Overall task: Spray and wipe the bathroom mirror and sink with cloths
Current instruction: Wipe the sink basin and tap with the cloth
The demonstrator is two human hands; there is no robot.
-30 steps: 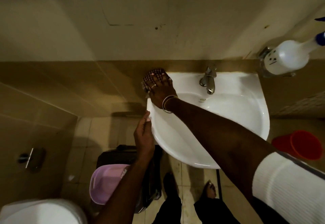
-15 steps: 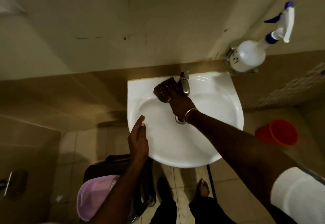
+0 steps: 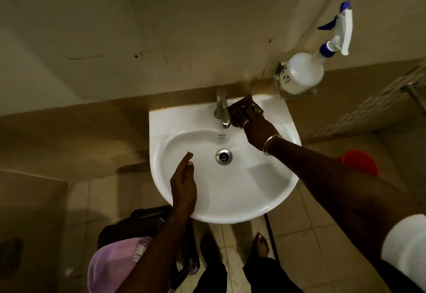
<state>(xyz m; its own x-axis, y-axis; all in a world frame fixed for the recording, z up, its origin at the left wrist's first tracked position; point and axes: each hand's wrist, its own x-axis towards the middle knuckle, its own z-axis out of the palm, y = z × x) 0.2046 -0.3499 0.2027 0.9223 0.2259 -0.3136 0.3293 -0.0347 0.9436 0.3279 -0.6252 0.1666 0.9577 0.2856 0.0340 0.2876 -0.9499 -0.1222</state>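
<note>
One dark checked cloth (image 3: pixel 242 108) lies on the sink's (image 3: pixel 161 120) back rim, just right of the tap (image 3: pixel 222 108), pressed under the straight fingers of the right hand (image 3: pixel 258 129); the left hand (image 3: pixel 183 184) hovers empty, fingers relaxed.

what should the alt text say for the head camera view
Seen from above, a person's right hand presses a dark cloth on the back rim of a white sink, just right of the tap. The left hand hovers open over the sink, and a spray bottle stands against the wall at right.
</note>
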